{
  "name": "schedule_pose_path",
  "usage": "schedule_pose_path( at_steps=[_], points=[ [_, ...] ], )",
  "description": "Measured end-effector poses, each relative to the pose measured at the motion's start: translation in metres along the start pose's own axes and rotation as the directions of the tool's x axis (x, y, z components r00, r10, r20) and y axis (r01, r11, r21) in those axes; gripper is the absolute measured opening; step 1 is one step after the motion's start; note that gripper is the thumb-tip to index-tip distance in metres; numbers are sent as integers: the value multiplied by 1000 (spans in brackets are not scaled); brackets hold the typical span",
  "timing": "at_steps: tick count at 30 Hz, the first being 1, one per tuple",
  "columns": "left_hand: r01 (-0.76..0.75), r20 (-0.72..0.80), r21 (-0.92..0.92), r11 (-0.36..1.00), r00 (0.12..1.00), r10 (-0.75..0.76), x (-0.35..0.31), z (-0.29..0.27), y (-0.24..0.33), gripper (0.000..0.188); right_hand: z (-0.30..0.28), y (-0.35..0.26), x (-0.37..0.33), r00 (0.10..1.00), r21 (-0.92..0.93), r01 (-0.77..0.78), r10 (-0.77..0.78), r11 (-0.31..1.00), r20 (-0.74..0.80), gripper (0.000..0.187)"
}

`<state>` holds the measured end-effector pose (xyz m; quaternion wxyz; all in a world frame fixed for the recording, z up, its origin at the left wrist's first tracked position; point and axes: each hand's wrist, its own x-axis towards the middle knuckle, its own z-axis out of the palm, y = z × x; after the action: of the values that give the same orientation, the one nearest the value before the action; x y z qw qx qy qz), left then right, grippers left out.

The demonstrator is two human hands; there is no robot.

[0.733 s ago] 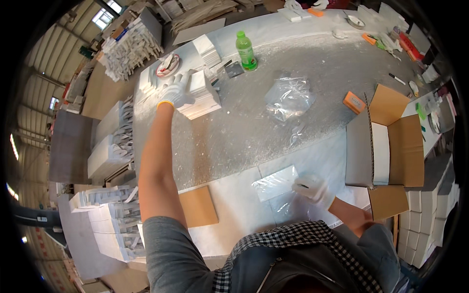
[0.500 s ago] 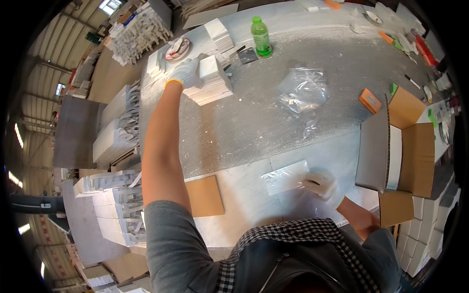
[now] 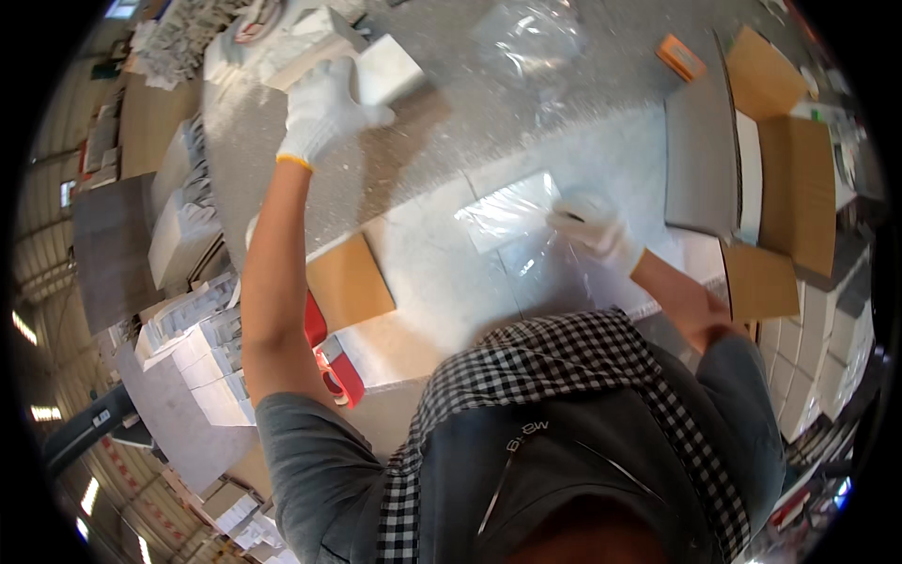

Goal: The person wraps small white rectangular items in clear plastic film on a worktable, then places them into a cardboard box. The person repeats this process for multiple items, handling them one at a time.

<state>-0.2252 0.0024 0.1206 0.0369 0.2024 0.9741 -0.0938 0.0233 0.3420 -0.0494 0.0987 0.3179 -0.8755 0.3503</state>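
My left hand, in a white knit glove with a yellow cuff, is at the far left of the table. It grips a white tile beside a stack of white tiles; the thumb reaches to the right below the tile. Near the middle, my gloved right hand has its fingers curled at the edge of a clear plastic bag. A flat white piece with a shiny plastic surface lies to the left of those fingers.
An open cardboard box stands at the right, flaps spread. A brown cardboard sheet and a red tape dispenser are by my left arm. Crumpled clear plastic and an orange box lie farther back.
My left hand has come slightly nearer from the stack, with a white tile in it. My right hand stays by the plastic bag. The view has tilted down toward me, showing the red tape dispenser.
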Motion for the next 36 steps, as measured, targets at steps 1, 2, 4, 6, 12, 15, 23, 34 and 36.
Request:
schedule_pose_path(
  at_steps=[1, 2, 4, 6, 12, 15, 23, 34, 36],
  points=[
    [-17, 55, -51, 999, 998, 20, -15, -2, 25, 81, -2, 3, 7, 999, -58, 53, -53, 997, -11, 28],
    [-57, 108, -100, 993, 992, 67, -23, -2, 53, 81, -5, 0, 5, 1000, -69, 28, -29, 997, -11, 29],
    [-138, 64, -105, 985, 987, 145, -47, 27, 93, 81, -9, -4, 11, 999, -75, 31, -32, 997, -10, 31],
    [-142, 249, -140, 980, 953, 174, -65, 25, 137, 87, -12, -4, 10, 1000, -119, 25, -26, 993, -6, 33],
    [-80, 316, -160, 984, 940, 128, -101, 61, 188, 94, -6, -19, -3, 997, -152, -60, 50, 987, -66, 35],
    [-48, 269, -172, 984, 958, 94, -110, 61, 196, 99, 3, -27, -22, 971, -38, -223, 218, 974, -96, 27],
    [-67, 288, -143, 987, 952, 106, -111, 64, 209, 90, -23, -90, -65, 559, 90, -829, 813, 552, 161, 50],
    [-125, -6, -431, 894, 991, 135, -120, 105, 207, 69, -8, -111, -46, 481, -117, -853, 853, 508, 201, 38],
    [-128, 154, -311, 942, 971, 183, -113, 62, 209, 70, 22, -78, -76, 606, -75, -785, 787, 616, 118, 34]
  ],
)
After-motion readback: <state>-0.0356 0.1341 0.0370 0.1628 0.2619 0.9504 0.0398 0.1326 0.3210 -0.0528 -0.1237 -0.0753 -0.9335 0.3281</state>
